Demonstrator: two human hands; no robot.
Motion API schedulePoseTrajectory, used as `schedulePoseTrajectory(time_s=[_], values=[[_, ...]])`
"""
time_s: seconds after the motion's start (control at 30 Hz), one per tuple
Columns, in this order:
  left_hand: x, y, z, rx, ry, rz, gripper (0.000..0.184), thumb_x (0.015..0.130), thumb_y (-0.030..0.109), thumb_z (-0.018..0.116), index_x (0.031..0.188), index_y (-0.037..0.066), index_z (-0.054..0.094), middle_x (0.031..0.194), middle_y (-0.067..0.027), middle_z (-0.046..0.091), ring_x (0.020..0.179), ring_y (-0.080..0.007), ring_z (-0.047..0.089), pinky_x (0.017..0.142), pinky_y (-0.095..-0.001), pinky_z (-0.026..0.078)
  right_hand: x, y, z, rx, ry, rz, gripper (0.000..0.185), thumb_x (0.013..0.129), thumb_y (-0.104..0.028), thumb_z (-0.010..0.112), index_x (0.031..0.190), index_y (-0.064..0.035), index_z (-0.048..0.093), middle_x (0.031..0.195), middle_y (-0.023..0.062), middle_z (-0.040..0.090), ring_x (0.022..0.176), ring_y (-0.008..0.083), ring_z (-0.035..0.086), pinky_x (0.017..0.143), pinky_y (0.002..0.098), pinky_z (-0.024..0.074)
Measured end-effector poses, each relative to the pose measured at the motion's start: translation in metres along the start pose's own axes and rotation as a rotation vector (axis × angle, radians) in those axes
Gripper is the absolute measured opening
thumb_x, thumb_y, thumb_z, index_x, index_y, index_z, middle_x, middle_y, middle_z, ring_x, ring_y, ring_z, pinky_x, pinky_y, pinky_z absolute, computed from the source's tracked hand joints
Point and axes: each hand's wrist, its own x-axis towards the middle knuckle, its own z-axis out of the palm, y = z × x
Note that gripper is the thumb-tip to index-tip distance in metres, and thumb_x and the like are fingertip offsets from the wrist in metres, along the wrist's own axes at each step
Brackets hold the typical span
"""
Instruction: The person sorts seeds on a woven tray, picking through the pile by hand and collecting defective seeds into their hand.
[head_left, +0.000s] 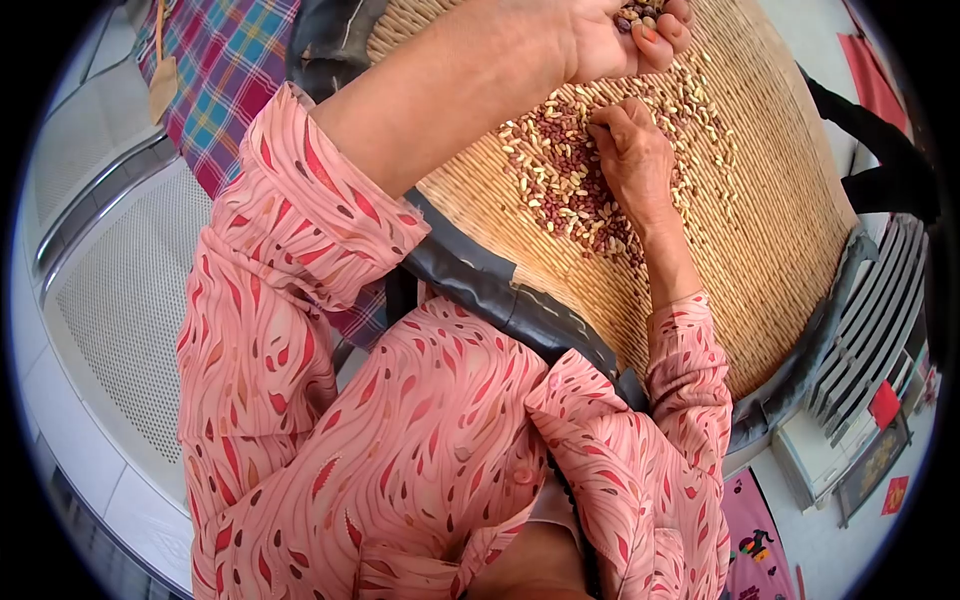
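A large woven tray (pixel 775 200) with a dark rim fills the upper part of the head view. Spread over its middle are small reddish and cream-coloured beans (pixel 560 160), mixed together. My left hand (pixel 630 45) is above the far side of the tray, palm up with fingers curled, cupping several dark brown beans (pixel 638 14). Nearer to me, my right hand (pixel 636 150) touches the mixed pile, thumb and fingers pinched together. Whatever sits between those fingertips is hidden.
At the left stand a perforated metal chair (pixel 125 280) and a plaid cloth (pixel 225 80). A slatted grey rack (pixel 870 320) is beyond the tray at the right. Below it lies a pink printed sheet (pixel 755 540) on the floor.
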Motion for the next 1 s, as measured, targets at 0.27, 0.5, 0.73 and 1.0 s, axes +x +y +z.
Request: schedulePoseTrajectory(time_s=[0.27,0.5,0.73,1.0], values=[[0.005,0.0,-0.004,-0.008,-0.015,0.03,0.019,0.097,0.015,0.05,0.079,0.008,0.051,0.066,-0.005,0.054,0.052,-0.013,0.046,0.039,-0.0229,0.032,0.003,0.0,-0.007,-0.129,-0.169,0.067,0.008,0.083,-0.004,0.064,0.09,-0.0078,0.062,0.086,0.01,0.058,0.075,0.0312,0.062,0.064,0.0422,0.0481],[0.006,0.001,-0.002,0.031,0.046,0.042,0.021,0.097,0.016,0.049,0.078,0.008,0.052,0.064,-0.0047,0.053,0.049,-0.0132,0.045,0.037,-0.0231,0.032,0.001,0.007,-0.006,-0.101,-0.116,0.043,0.008,0.084,-0.001,0.062,0.09,-0.0063,0.062,0.086,0.0115,0.061,0.07,0.0295,0.063,0.062,0.0431,0.0494],[0.016,0.0,-0.012,-0.023,-0.025,-0.007,0.024,0.097,0.019,0.051,0.075,0.009,0.053,0.063,-0.0045,0.054,0.05,-0.0132,0.047,0.038,-0.0229,0.033,0.001,0.013,-0.016,0.126,-0.077,0.053,0.007,0.087,-0.009,0.065,0.094,-0.0084,0.065,0.087,0.0117,0.063,0.075,0.0294,0.063,0.066,0.0388,0.0506],[0.013,0.0,-0.006,-0.033,0.017,0.009,0.026,0.1,0.024,0.049,0.079,0.008,0.053,0.066,-0.0042,0.054,0.052,-0.0125,0.048,0.038,-0.0223,0.032,0.008,-0.003,-0.009,-0.246,-0.224,0.036,0.01,0.078,0.0,0.062,0.083,-0.0045,0.055,0.087,0.0132,0.058,0.073,0.0342,0.064,0.06,0.0451,0.0499]])
